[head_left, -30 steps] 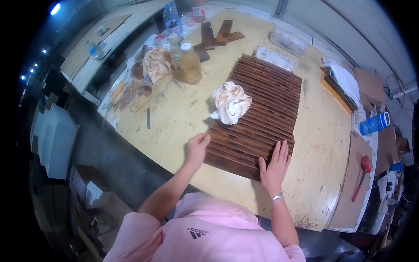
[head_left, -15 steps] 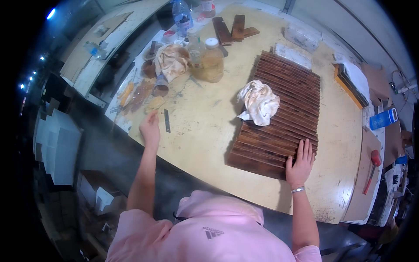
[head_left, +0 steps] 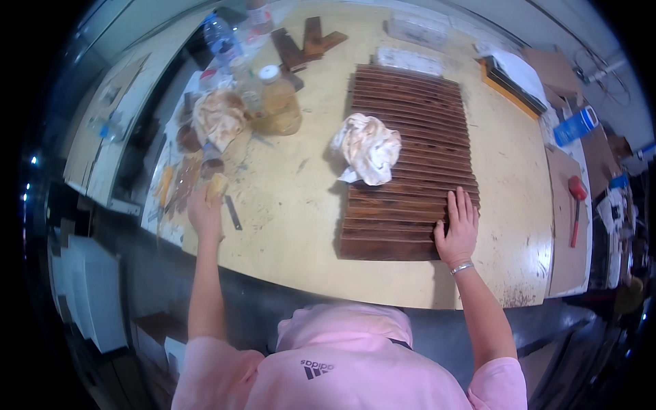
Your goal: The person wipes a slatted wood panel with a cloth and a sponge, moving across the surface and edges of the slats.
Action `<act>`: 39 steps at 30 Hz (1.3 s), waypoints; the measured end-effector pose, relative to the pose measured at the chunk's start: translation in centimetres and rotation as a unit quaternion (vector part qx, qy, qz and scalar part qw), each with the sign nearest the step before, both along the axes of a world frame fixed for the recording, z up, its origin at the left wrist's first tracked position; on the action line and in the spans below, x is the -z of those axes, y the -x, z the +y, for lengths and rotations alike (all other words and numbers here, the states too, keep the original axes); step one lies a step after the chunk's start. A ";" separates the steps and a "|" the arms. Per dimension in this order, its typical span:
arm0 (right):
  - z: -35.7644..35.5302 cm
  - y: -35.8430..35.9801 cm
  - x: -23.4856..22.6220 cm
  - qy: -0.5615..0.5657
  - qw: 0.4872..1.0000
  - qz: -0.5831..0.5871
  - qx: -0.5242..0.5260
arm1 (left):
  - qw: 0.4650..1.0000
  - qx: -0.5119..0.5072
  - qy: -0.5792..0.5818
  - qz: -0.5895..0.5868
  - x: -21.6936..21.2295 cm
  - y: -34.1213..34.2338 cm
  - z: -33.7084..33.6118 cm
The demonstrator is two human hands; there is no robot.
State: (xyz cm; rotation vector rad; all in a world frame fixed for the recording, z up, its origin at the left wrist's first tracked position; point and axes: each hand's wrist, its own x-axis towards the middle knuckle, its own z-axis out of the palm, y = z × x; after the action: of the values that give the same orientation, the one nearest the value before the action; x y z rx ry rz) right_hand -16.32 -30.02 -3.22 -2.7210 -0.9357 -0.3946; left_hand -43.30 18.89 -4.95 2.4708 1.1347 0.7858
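Note:
At the left of the table my left hand (head_left: 203, 215) has its fingers closed on a small yellow sponge-like piece (head_left: 217, 185). Just right of that hand lies a thin dark metal strip (head_left: 234, 212). My right hand (head_left: 458, 236) rests flat, fingers extended, on the near right corner of a dark brown slatted wooden panel (head_left: 417, 157). A crumpled white cloth (head_left: 370, 149) with brown stains sits on the panel's left edge. Beyond my left hand are a dark cup (head_left: 212, 166) and another stained cloth (head_left: 220, 119).
A jar of yellowish liquid (head_left: 279, 106) and a clear plastic bottle (head_left: 220, 37) stand at the back left. Dark wood pieces (head_left: 311, 41) lie at the back. On the right are a blue container (head_left: 575, 126) and a red-headed tool (head_left: 577, 198) on cardboard.
My left hand has moved forward and closed on the yellow piece that lay on the table. My right hand stays flat on the panel. The whole view has shifted.

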 end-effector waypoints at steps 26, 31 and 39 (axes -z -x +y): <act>-0.1 0.0 -0.4 -0.032 0.999 0.003 0.014 | 0.897 0.438 -0.042 -0.035 -5.4 -11.0 -19.2; 0.0 0.2 -0.5 -0.044 0.999 0.006 0.013 | 0.921 0.384 -0.047 -0.034 -5.8 -9.7 -17.8; -0.1 0.2 -0.4 -0.024 0.999 0.021 0.025 | 0.934 0.353 -0.017 -0.048 -4.2 -9.7 -16.8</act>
State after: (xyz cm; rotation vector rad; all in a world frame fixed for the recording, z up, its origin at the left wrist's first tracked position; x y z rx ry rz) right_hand -16.51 -30.09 -2.86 -2.7033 -0.8386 -0.3634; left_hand -33.58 2.13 -0.71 2.5518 0.1464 0.6815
